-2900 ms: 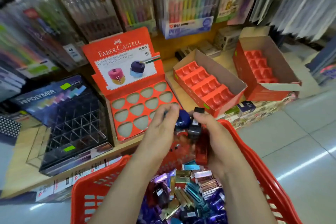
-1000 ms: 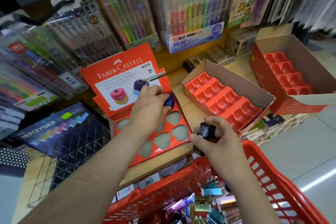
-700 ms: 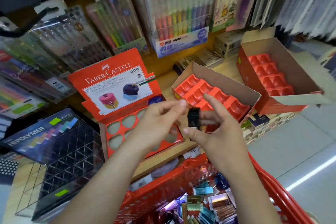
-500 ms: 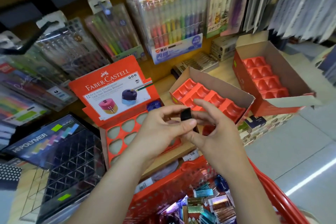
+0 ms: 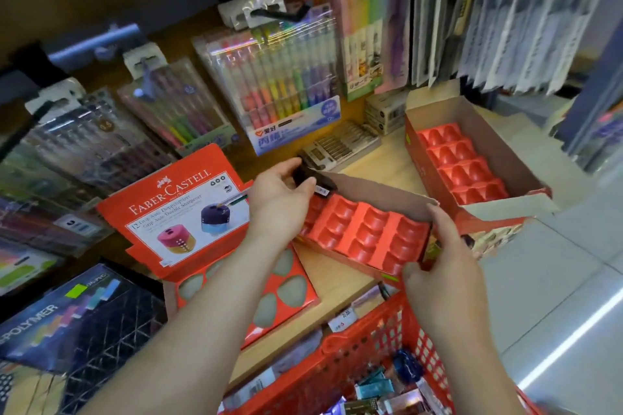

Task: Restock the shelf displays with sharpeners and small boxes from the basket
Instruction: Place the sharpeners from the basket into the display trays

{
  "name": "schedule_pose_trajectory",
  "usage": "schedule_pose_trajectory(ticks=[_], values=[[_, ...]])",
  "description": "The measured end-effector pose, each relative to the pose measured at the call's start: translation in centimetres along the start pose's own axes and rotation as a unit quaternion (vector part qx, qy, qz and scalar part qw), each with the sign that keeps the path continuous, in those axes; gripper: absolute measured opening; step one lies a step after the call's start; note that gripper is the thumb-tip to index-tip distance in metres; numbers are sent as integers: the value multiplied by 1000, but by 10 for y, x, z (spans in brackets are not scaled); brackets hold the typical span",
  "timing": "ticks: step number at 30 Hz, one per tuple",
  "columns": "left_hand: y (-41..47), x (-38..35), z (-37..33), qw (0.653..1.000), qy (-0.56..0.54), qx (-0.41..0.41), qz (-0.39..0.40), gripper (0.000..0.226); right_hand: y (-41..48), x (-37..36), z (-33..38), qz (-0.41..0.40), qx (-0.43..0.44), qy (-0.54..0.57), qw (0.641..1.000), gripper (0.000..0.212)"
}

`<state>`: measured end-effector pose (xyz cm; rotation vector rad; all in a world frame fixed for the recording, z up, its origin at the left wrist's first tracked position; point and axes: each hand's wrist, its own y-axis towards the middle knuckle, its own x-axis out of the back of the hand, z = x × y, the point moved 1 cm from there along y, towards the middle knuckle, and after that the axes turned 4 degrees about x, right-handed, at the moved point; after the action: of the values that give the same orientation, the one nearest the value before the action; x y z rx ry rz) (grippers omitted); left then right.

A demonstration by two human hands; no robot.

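My left hand [image 5: 281, 200] pinches a small black sharpener [image 5: 305, 175] over the far left corner of the middle red display box [image 5: 364, 232], whose moulded slots show nothing in them. My right hand [image 5: 438, 266] grips that box at its near right corner, thumb on the front wall. The red basket [image 5: 357, 357] sits below the shelf edge with several shiny small boxes [image 5: 374, 391] and a blue sharpener [image 5: 406, 367] inside. The Faber-Castell display [image 5: 188, 212] stands to the left, its front holes partly hidden by my left forearm.
A second red display box [image 5: 472, 162] stands at the right on the wooden shelf [image 5: 387, 158]. Packs of coloured pens [image 5: 286, 94] hang behind. A dark Hi-Polymer rack [image 5: 84, 323] sits at the lower left. Tiled floor lies to the right.
The black sharpener passed from my right hand to my left, which carried it up over the middle box. My right hand moved right and took hold of that box's corner.
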<state>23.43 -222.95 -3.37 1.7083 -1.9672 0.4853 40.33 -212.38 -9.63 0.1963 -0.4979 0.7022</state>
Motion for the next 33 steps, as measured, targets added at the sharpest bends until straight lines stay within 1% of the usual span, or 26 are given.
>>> schedule_pose_trajectory(ticks=[2, 5, 7, 10, 12, 17, 20, 22, 24, 25, 26, 27, 28, 29, 30, 31, 32, 33], values=[[6, -6, 3, 998, 55, -21, -18, 38, -1, 1, -3, -2, 1, 8, 1000, 76], [9, -8, 14, 993, 107, -25, -34, 28, 0, 2, -7, -4, -3, 27, 1000, 77], [10, -8, 19, 990, 131, -32, -32, 26, 0, 2, -8, -8, -4, 35, 999, 77], [11, -7, 20, 990, 134, -38, -31, 25, 0, 2, -9, -7, -3, 51, 999, 74], [14, -9, 19, 988, 145, -48, -23, 20, -1, 2, -9, -5, -3, 59, 998, 73], [18, -11, 20, 966, 240, -94, -8, 18, 0, -1, -8, -6, -5, 66, 998, 72], [16, -9, 18, 959, 265, -95, 15, 20, -3, 0, -4, -41, -3, 89, 995, 57], [5, -6, 14, 956, 267, -116, 23, 24, -8, 4, 4, -85, -6, 153, 985, 39], [-20, -2, 6, 971, 197, -128, 42, 23, -10, 8, 14, -95, -35, 271, 957, 25], [-38, 0, 3, 982, 133, -114, 74, 19, -9, 10, 19, -86, -61, 342, 934, 25], [-57, 1, 0, 986, 61, -82, 130, 15, -7, 11, 22, -72, -90, 412, 904, 27], [-78, 1, -4, 980, -12, -36, 197, 18, -5, 12, 26, -58, -114, 477, 869, 28], [-97, 1, -6, 964, -77, 11, 256, 26, -4, 14, 29, -45, -132, 533, 835, 29], [-113, 0, -6, 949, -120, 43, 289, 33, -3, 15, 32, -32, -145, 575, 805, 29], [-123, -1, -5, 941, -151, 62, 296, 37, -2, 15, 36, -16, -156, 603, 782, 28], [-130, -2, -4, 938, -182, 74, 285, 37, -3, 15, 39, 1, -165, 618, 769, 25], [-134, -3, -4, 937, -212, 84, 263, 36, -5, 15, 40, 15, -171, 622, 764, 21], [-135, -2, -4, 937, -239, 93, 236, 36, -7, 13, 41, 24, -174, 616, 768, 16]])
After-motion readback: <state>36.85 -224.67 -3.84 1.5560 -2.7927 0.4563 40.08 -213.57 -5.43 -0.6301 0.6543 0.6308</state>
